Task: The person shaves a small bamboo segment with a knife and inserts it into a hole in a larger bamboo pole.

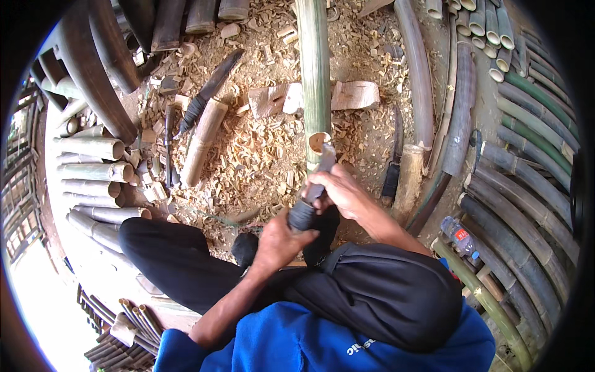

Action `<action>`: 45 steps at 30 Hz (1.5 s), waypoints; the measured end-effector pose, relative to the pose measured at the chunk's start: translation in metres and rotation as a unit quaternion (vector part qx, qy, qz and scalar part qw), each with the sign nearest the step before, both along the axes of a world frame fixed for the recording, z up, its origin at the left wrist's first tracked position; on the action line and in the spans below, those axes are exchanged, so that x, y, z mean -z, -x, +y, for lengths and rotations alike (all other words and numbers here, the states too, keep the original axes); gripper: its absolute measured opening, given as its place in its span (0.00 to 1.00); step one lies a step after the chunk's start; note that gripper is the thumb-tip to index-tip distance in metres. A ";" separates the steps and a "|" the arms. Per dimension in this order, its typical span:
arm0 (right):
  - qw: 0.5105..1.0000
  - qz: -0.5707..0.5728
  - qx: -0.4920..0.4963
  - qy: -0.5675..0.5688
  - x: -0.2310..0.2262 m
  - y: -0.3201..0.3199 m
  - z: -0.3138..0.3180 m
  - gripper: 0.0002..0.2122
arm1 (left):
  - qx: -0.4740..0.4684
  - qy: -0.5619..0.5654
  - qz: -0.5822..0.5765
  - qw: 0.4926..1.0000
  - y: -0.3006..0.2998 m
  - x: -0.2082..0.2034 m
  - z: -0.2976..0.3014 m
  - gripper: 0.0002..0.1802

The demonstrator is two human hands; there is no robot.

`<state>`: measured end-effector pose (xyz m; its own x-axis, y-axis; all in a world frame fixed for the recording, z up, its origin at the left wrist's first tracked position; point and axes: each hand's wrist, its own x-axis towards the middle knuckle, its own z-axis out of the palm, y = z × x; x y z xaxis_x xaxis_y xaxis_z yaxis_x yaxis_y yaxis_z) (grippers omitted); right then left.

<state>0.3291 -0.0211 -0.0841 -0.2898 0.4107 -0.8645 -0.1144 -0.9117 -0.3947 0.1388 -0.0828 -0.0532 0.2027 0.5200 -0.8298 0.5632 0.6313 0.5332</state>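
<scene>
A green bamboo pole (317, 68) runs away from me, with an oval notch (319, 142) cut near its close end. My left hand (280, 243) is closed round the dark wrapped handle of a knife (302, 216). Further up the same knife, my right hand (343, 191) grips it close to the blade, thumb and fingers wrapped over it. The blade's end (326, 156) lies at the near edge of the notch; whether it cuts into the bamboo I cannot tell. A pale notched wooden block (354, 96) sits crosswise under the pole.
Wood shavings (248, 149) cover the ground. On the left lie a big dark-handled knife (211, 87) and a bamboo piece (204, 142); another knife (394, 155) lies right. Bamboo poles (520, 223) are stacked at right, beside a plastic bottle (460, 237). More bamboo (93, 170) lies left.
</scene>
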 end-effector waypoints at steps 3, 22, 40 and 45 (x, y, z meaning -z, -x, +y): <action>0.995 0.062 0.066 -0.044 0.015 0.017 0.008 0.10 | -0.062 -0.027 0.075 0.995 0.018 -0.011 0.028 0.26; 0.941 0.205 0.269 0.002 0.005 0.027 -0.063 0.10 | 0.596 -0.178 -0.056 0.781 -0.002 -0.078 0.106 0.11; 0.562 -0.416 -0.603 -0.384 -0.007 -0.024 0.094 0.13 | 0.111 -0.462 -0.173 0.863 -0.054 0.051 0.125 0.49; 0.378 -0.382 -0.588 -0.605 0.001 0.024 0.124 0.11 | -0.098 -0.491 -0.155 0.852 -0.038 0.068 0.114 0.49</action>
<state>0.3048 0.1025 -0.0847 -0.7425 0.6147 -0.2663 0.6574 0.7449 -0.1135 0.1768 0.0308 -0.1213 0.1633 0.9812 0.1028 0.2344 -0.1398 0.9620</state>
